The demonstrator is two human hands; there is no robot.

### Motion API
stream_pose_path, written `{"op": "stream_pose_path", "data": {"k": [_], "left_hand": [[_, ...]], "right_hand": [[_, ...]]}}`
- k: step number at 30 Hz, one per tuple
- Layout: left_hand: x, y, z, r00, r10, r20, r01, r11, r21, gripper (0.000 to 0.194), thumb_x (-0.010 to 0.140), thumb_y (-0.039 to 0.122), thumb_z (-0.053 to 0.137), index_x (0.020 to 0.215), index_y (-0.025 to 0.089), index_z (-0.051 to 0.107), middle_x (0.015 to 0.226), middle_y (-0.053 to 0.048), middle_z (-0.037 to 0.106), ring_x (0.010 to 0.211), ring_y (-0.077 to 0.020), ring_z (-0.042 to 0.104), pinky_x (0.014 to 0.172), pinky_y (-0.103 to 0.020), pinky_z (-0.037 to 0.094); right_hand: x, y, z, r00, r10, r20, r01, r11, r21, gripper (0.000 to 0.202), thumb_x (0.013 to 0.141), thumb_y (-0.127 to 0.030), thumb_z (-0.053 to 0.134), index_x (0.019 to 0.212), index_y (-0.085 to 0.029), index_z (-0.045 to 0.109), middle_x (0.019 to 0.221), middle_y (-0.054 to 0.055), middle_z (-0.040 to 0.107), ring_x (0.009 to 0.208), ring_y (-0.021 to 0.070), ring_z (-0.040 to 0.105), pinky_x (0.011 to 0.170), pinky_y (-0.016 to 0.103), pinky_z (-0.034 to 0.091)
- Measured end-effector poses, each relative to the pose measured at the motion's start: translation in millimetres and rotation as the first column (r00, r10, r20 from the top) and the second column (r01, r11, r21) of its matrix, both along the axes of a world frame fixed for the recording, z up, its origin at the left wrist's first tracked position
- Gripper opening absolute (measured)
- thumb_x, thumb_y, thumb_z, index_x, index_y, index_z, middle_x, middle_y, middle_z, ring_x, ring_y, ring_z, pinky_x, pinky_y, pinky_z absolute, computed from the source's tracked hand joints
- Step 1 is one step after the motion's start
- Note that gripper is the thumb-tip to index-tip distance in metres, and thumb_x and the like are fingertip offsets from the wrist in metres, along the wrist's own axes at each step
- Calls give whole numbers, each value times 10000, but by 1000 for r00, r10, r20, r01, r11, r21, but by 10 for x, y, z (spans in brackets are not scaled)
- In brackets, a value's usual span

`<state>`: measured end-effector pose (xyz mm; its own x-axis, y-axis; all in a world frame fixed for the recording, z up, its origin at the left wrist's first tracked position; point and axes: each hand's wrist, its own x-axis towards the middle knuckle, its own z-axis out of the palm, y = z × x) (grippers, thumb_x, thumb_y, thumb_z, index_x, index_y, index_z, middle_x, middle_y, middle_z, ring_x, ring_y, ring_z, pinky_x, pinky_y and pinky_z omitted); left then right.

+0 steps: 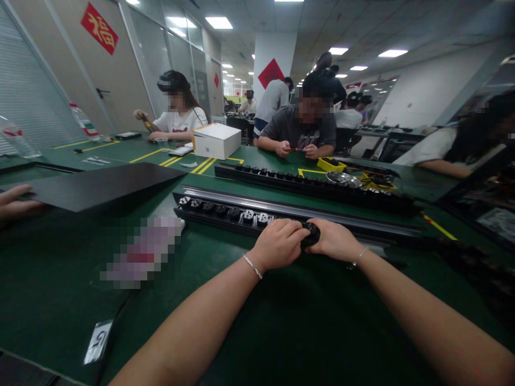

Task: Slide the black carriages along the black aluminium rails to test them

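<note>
A long black rail [225, 217] lies on the green table, with a row of dark, rounded socket-like modules [235, 213] set in its channel; some show light metallic faces. At the right part of this row, my left hand [281, 241] and my right hand [336, 238] close in from both sides on a black round module [312, 234]. Fingers of the left hand curl over its top, while the right thumb and fingers press its right side. My fingers hide much of it, so I cannot tell whether it sits in the channel.
Behind lies a second black rail [281, 179] with similar modules. At left, another person's hand [16, 201] holds a dark flat panel [108, 185]. A pixelated phone-like object [142, 252], a tagged cable [98, 342], a white box [217, 142] and yellow trays [330, 164] share the table.
</note>
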<state>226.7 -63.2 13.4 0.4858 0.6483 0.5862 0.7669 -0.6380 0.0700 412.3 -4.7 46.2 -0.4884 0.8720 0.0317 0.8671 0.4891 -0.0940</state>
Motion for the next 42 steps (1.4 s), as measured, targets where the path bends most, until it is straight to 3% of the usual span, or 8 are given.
{"op": "stream_pose_path", "data": {"k": [5, 9, 15, 18, 24, 37, 42], "left_hand": [[-3, 37, -34, 958, 280, 52, -283, 958, 54, 447, 880, 324, 404, 1293, 165, 459, 1397, -96, 437, 1362, -255, 251, 1128, -502, 153], [-16, 57, -69, 945, 324, 30, -325, 945, 30, 430, 895, 381, 379, 1268, 196, 488, 1355, -79, 490, 1371, -262, 231, 1126, -553, 65], [-37, 91, -113, 953, 303, 7, -303, 953, -27, 414, 894, 410, 397, 1253, 233, 504, 1228, -59, 592, 1269, -238, 398, 1116, -489, 160], [-46, 116, -129, 952, 307, 1, -307, 951, -44, 408, 891, 406, 407, 1246, 232, 506, 1165, -58, 622, 1201, -223, 459, 1099, -460, 201], [-48, 138, -142, 948, 317, -1, -317, 948, -34, 377, 899, 395, 387, 1214, 240, 526, 1113, -50, 636, 1112, -198, 514, 1082, -412, 224], [-54, 137, -142, 948, 318, 5, -318, 948, -13, 366, 893, 400, 403, 1186, 238, 550, 1094, -52, 646, 1078, -201, 532, 1065, -400, 244], [-53, 136, -145, 947, 321, 4, -321, 947, -13, 364, 893, 395, 401, 1186, 240, 552, 1093, -53, 647, 1068, -205, 537, 1069, -402, 237]], "right_hand": [[-49, -11, -89, 1000, 22, -22, -22, 1000, -13, 575, 521, -482, 733, 1025, -246, 588, 1015, 37, 660, 890, 257, 618, 705, 325, 434], [-67, -6, -161, 999, 26, -40, -27, 999, -19, 583, 535, -473, 732, 1048, -244, 578, 1033, 36, 656, 917, 248, 615, 738, 329, 439], [-39, 13, -186, 989, 95, -113, -96, 995, -4, 621, 567, -413, 734, 1126, -214, 552, 1124, 68, 626, 1021, 252, 578, 863, 355, 429], [-68, -34, -188, 976, 102, -193, -105, 994, -9, 606, 662, -431, 669, 1204, -211, 512, 1192, 77, 599, 1058, 245, 564, 913, 364, 412], [-195, -169, -257, 957, -22, -288, 61, 990, 128, 439, 844, -506, 435, 1142, -214, 571, 1151, 82, 627, 1057, 242, 565, 921, 369, 399], [-251, -256, -272, 956, -163, -243, 200, 970, 135, 338, 879, -395, 376, 1085, -237, 593, 1030, 62, 669, 936, 233, 587, 786, 326, 416], [-220, -266, -294, 939, -208, -274, 250, 960, 128, 332, 873, -379, 381, 1084, -230, 589, 1038, 67, 658, 963, 221, 582, 813, 309, 414]]}}
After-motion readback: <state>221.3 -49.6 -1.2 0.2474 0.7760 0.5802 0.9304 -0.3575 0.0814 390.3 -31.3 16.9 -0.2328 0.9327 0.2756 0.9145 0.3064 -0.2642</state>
